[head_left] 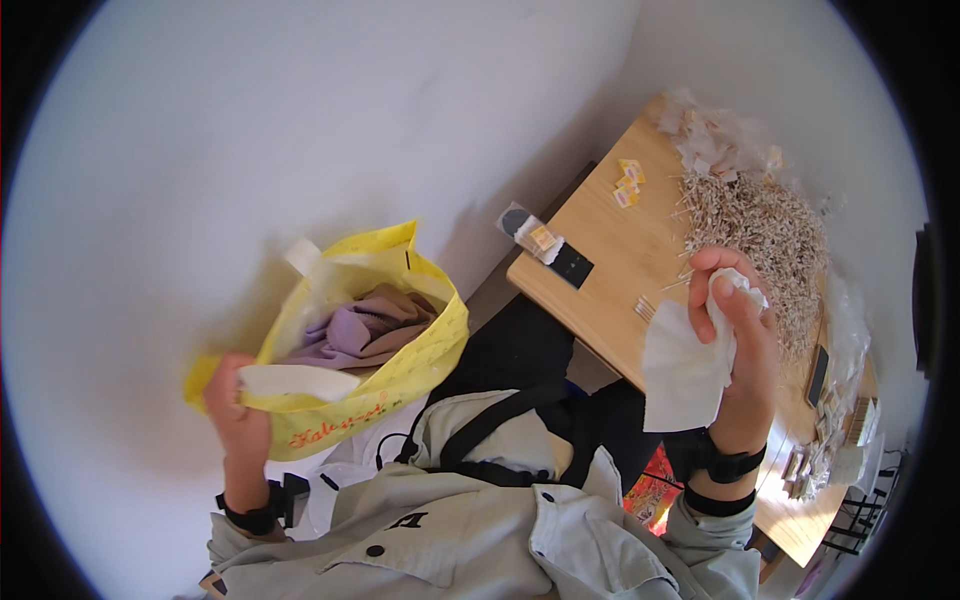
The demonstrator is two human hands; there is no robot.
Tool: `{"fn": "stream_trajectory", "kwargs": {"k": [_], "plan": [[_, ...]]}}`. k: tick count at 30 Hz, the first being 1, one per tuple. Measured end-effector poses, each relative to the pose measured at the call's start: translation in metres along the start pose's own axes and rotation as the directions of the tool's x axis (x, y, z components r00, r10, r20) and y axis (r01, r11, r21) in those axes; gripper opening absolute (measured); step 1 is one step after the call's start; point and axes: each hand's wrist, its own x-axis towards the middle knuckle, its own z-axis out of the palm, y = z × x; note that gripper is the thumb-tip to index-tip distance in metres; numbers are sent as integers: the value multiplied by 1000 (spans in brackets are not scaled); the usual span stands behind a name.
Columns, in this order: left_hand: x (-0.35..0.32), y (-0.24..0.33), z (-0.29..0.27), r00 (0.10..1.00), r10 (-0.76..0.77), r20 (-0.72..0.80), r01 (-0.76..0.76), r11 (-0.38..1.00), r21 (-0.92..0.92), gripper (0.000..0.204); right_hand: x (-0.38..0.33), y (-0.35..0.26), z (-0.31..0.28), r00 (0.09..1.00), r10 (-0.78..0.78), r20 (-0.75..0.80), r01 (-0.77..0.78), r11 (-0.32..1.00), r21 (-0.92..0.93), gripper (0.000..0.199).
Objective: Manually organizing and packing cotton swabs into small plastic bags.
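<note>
a person in a pale grey jacket [480,530] works beside a wooden desk [610,270], the two hands well apart; the left hand [238,405], at eight o'clock in the head view, is closed on the rim and white handle of a yellow shopping bag [400,350], holding its mouth open against a white wall [300,120]; folded lilac and tan cloth [365,325] lies inside the bag; the right hand [735,340], at three o'clock, is clamped on a crumpled white tissue [685,375], which hangs loose below the fingers and clear of the desk; behind that hand a broad heap of thin pale sticks [765,235] covers the far end of the desk, with torn white paper scraps [710,135] at one o'clock and a few small yellow packets [630,182] just beside them; a small black square [570,265] sits at the near edge; the tissue looks very light, soft and easily torn, best pinched in a bunch as it is now; the bag looks thin, limp and slippery, likely to sag unless held by its handle or rim; both wrists carry dark bands.
</note>
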Motion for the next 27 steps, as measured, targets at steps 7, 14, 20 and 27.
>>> {"fn": "stream_trajectory", "kwargs": {"k": [7,14,20,27], "plan": [[-81,-138,93,963,-125,240,65,968,243,16,-14,14,2,983,43,-177,-51,998,-40,30],[-178,-248,189,698,-535,476,282,816,504,13,-40,22,18,871,133,-473,-143,990,14,32],[-224,-299,238,546,-568,616,255,813,524,20,-44,26,43,787,127,-604,-84,992,99,36],[-274,-379,230,583,-611,536,374,787,490,23,-51,37,31,857,208,-472,-50,944,325,39]]}}
